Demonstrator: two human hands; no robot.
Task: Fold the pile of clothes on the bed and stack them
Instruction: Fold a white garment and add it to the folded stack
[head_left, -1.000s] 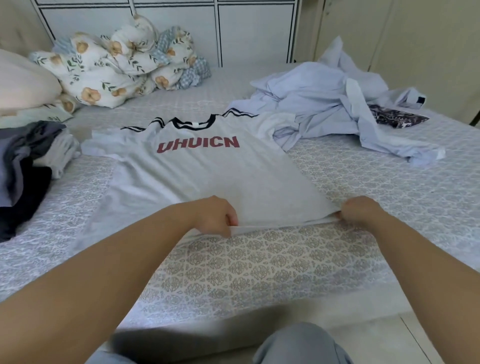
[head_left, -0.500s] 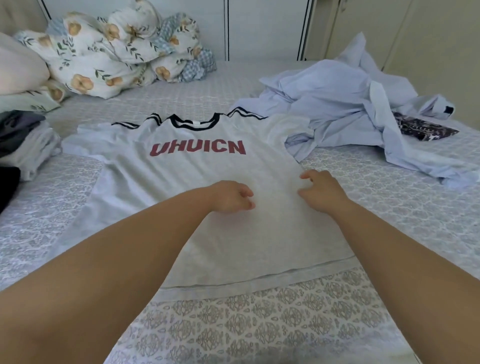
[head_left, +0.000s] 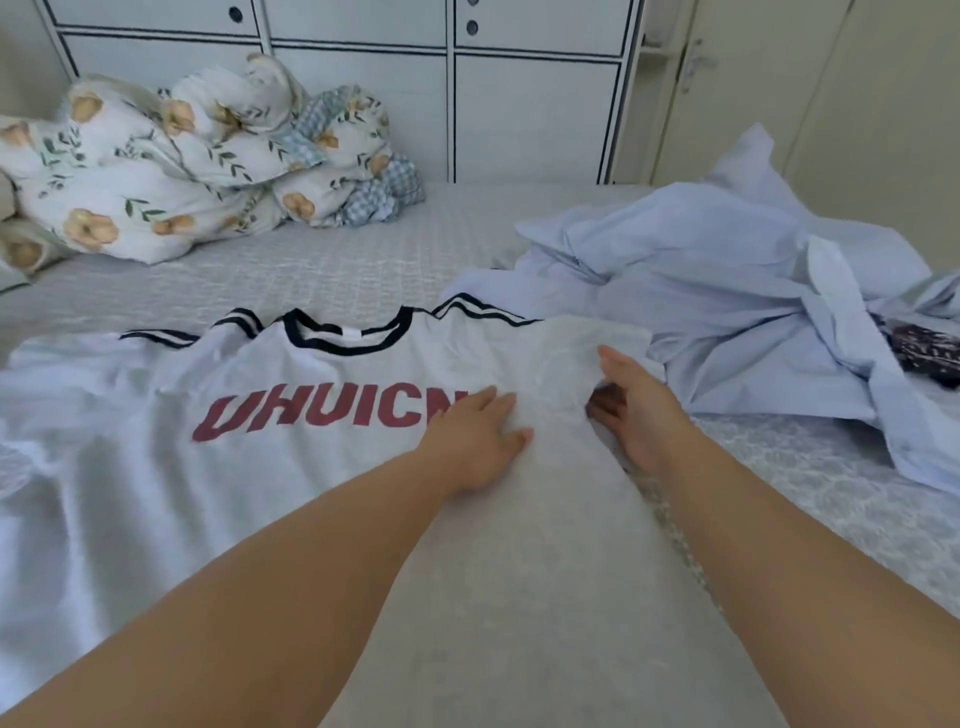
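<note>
Left hand (head_left: 475, 441): fingers (head_left: 496, 408) straight and slightly spread, lying flat on the chest of the T-shirt (head_left: 291, 467), just right of the red lettering. Right hand (head_left: 641, 410): upper fingers extended along the shirt's right edge by the sleeve; whether the lower fingers or thumb are tucked under and pinching the cloth cannot be told, as that part lies in shadow.

The T-shirt lies front-up across the centre and lower left of the frame, spread on the bed (head_left: 337, 270), collar towards the top. Its right sleeve touches the blue pile.

Handling, as a judgement: the shirt is light, thin knit cloth, entirely limp, and it wrinkles readily, as the creases at lower left show. It will not hold a fold line unless pressed flat. It should grip the textured bedcover rather than slide. Sound holds would be the shoulder seam and the hem corner on one side, with the fold carried across while the other palm pins the middle.

Count:
- T-shirts spread out: one.
- Light blue garments (head_left: 727, 312), heaped at right of frame: number cannot be separated, at least one.
- Dark patterned item (head_left: 924, 348), right edge: one.
- Floral bedding bundle (head_left: 182, 171), upper left: one.
</note>
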